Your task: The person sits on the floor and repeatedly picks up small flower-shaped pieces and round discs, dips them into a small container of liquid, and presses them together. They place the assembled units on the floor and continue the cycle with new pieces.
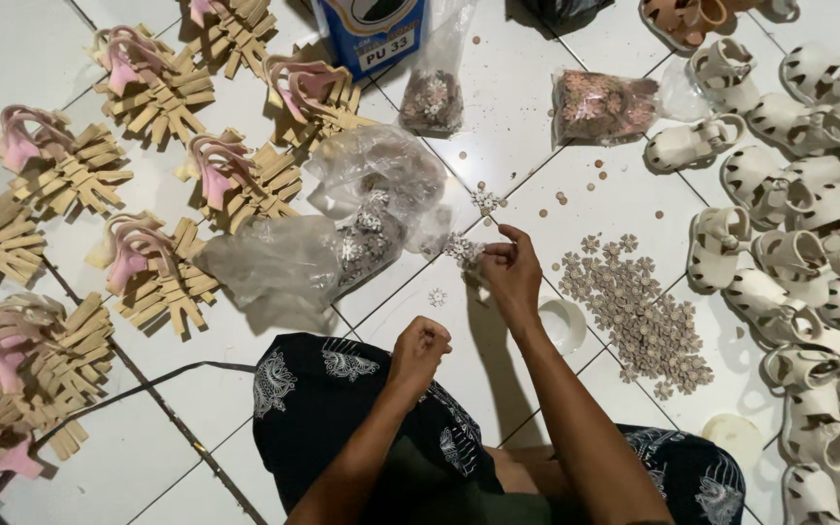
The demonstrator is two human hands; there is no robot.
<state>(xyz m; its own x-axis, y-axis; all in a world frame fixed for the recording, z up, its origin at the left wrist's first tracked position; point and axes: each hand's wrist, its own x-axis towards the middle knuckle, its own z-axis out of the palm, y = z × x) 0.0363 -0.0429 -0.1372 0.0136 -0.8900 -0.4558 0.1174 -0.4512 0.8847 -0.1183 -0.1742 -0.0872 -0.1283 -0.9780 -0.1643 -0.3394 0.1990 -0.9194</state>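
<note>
My right hand (511, 275) pinches a small cluster of silvery flower-shaped ornaments (461, 249) above the white tiled floor, just beside the mouth of a clear plastic bag (342, 228) holding more of them. My left hand (418, 350) is curled into a fist over my knee, which is covered in dark patterned cloth (323, 389); nothing shows in it. A heap of tan flower-shaped pieces (639, 316) lies on the floor to the right of my right hand. One loose silvery flower (437, 297) lies below the cluster.
Stacks of tan and pink sandal parts (157, 92) fill the left floor. Several cream child sandals (809, 243) crowd the right side. Two more bags of ornaments (600, 105) and a blue-and-white container (371, 34) stand at the back. A small white cup (564, 323) sits by my right wrist.
</note>
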